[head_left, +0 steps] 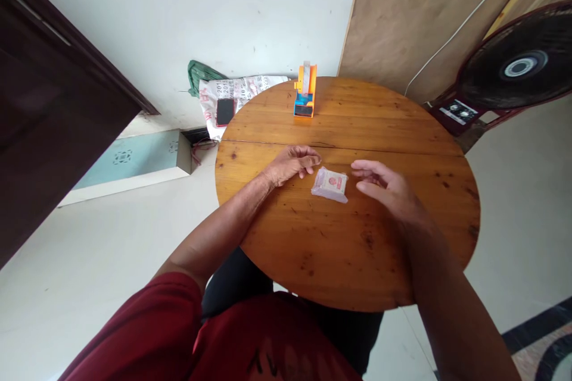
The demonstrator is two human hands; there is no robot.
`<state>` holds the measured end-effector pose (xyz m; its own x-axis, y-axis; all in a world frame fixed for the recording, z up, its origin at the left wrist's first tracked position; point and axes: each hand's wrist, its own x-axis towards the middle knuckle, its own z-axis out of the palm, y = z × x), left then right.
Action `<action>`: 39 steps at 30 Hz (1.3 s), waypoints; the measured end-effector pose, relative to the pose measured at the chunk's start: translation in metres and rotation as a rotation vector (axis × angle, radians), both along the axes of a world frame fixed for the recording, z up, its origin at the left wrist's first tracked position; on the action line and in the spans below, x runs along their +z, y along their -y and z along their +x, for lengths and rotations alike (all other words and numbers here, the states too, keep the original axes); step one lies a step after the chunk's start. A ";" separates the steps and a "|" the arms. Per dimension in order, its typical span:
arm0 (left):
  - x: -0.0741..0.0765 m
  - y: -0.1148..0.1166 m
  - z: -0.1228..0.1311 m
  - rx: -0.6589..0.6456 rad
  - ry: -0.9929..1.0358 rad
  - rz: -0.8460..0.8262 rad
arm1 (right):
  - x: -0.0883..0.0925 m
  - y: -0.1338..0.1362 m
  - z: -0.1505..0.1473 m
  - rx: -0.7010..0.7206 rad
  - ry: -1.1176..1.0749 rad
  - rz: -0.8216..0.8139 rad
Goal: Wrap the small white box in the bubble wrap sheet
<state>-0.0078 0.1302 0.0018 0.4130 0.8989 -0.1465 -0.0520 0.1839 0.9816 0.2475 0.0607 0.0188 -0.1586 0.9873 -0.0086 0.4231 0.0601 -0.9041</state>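
Observation:
A small pack in clear wrap with a red and white label lies near the middle of the round wooden table. My left hand rests on the table just left of the pack, fingers loosely curled, holding nothing. Just right of the pack my right hand hovers with fingers stretched toward it, a small gap between them. Neither hand touches the pack.
An orange and blue holder stands at the table's far edge. Behind the table on the floor lie a printed white sack, a dark phone and a green bag. A dark fan stands at right, a dark door at left.

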 end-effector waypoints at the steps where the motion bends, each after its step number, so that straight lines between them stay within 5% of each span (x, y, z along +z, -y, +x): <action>1: 0.001 0.001 0.000 -0.045 -0.035 0.006 | 0.001 0.001 -0.004 0.044 0.056 0.004; 9: 0.001 0.007 0.004 -0.170 -0.143 0.023 | -0.010 0.008 -0.031 0.072 0.415 0.235; 28: 0.005 0.008 0.000 -0.141 -0.151 0.083 | -0.009 0.011 -0.030 0.108 0.412 0.232; 39: 0.001 0.007 0.001 -0.111 -0.033 0.070 | -0.013 0.012 -0.032 0.008 0.387 0.311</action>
<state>-0.0069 0.1234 0.0027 0.5060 0.8567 -0.1003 -0.0023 0.1176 0.9931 0.2157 0.0485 0.0056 -0.2095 0.9511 0.2269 0.7226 0.3070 -0.6194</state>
